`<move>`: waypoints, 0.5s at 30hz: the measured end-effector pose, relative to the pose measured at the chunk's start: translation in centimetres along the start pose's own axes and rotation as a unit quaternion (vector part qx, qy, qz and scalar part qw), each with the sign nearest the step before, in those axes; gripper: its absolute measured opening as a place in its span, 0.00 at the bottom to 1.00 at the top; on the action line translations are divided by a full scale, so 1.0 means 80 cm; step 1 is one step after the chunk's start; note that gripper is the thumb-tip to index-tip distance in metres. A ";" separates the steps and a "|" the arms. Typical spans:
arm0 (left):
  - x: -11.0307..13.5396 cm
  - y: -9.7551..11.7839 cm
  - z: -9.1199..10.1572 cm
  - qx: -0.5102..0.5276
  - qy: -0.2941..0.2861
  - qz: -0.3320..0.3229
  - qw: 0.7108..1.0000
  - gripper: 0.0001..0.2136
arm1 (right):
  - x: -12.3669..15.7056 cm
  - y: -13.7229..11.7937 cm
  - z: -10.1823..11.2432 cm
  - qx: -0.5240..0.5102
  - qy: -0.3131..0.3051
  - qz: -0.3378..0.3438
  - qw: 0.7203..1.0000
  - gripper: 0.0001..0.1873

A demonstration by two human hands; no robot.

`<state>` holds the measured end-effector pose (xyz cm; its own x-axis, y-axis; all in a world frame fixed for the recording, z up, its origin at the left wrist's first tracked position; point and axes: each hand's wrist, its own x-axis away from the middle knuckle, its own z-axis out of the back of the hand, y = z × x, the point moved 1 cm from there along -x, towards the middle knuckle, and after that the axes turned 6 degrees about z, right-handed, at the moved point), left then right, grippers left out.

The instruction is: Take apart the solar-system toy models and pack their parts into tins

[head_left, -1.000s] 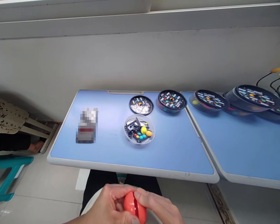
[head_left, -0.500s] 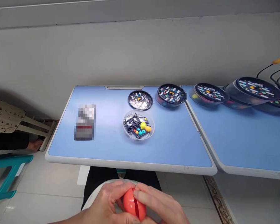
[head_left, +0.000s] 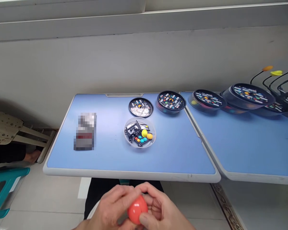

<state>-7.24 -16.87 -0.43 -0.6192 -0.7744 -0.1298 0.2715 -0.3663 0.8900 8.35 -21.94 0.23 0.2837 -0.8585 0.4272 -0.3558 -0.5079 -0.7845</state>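
Observation:
At the bottom of the head view, over my lap, a glossy red-orange plastic ball [head_left: 135, 209] sits between my two hands. My left hand [head_left: 112, 204] wraps it from the left, and my right hand [head_left: 159, 207] grips it from the right with the thumb on its front. A thin seam runs down the ball. On the blue table ahead stands a clear round tub [head_left: 128, 145] with black rods and small yellow, orange, teal and red balls inside. Behind it lies a black printed lid [head_left: 140, 103] with whitish bits on it.
A lidded round tub [head_left: 171, 102] stands right of the lid. More lidded tubs [head_left: 207, 98] and an assembled model with coloured balls on black arms [head_left: 276, 73] are on the right table. A blurred-out object [head_left: 85, 131] lies at left. A teal stool [head_left: 4, 191] stands left.
The dark gap between the ball's halves has narrowed to a thin seam. My right fingers have shifted, with the thumb now at its front. The camera view has tilted slightly up.

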 end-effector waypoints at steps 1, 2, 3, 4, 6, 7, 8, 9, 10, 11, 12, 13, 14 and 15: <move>0.003 -0.001 0.000 0.008 0.000 -0.010 1.000 0.32 | 0.002 0.000 -0.001 0.008 0.006 0.008 1.000 0.22; 0.006 -0.002 0.000 0.019 -0.012 -0.007 1.000 0.35 | 0.004 0.000 -0.002 0.018 0.010 0.019 1.000 0.21; 0.009 -0.003 0.000 0.034 -0.033 0.015 0.999 0.35 | 0.006 0.000 -0.002 0.029 0.014 0.029 0.999 0.21; 0.010 -0.003 -0.001 0.057 -0.066 0.060 0.994 0.35 | 0.008 0.000 -0.002 0.044 0.015 0.037 0.998 0.20; 0.010 -0.001 0.000 0.130 -0.131 0.195 0.963 0.36 | 0.011 0.001 -0.001 0.091 0.005 0.053 0.994 0.19; 0.008 0.002 0.001 0.178 -0.147 0.272 0.934 0.37 | 0.012 0.002 0.000 0.124 -0.001 0.068 0.990 0.18; 0.005 0.007 0.002 0.230 -0.157 0.337 0.899 0.37 | 0.013 0.002 0.001 0.166 -0.006 0.090 0.982 0.17; 0.002 0.012 0.003 0.279 -0.164 0.386 0.864 0.35 | 0.013 0.002 0.002 0.213 -0.011 0.122 0.969 0.17; -0.002 0.019 0.004 0.322 -0.169 0.409 0.837 0.30 | 0.014 0.002 0.003 0.263 -0.015 0.161 0.951 0.17; -0.005 0.024 0.004 0.355 -0.196 0.405 0.819 0.24 | 0.014 0.001 0.004 0.311 -0.019 0.203 0.928 0.18; -0.006 0.028 0.004 0.378 -0.211 0.395 0.810 0.19 | 0.015 0.000 0.004 0.353 -0.024 0.244 0.903 0.18; -0.005 0.029 0.003 0.395 -0.216 0.385 0.806 0.16 | 0.015 -0.001 0.004 0.386 -0.028 0.279 0.879 0.18; -0.002 0.028 0.001 0.409 -0.212 0.382 0.801 0.16 | 0.015 -0.003 0.004 0.408 -0.030 0.310 0.858 0.16; 0.002 0.025 -0.001 0.418 -0.197 0.384 0.800 0.16 | 0.015 -0.003 0.004 0.421 -0.031 0.336 0.842 0.15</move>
<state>-6.75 -17.77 1.31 -0.7347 -0.3235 0.5964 0.1978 0.7387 0.6444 9.04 -22.83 0.82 0.3250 -0.9137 -0.2438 0.2959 0.3431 -0.8915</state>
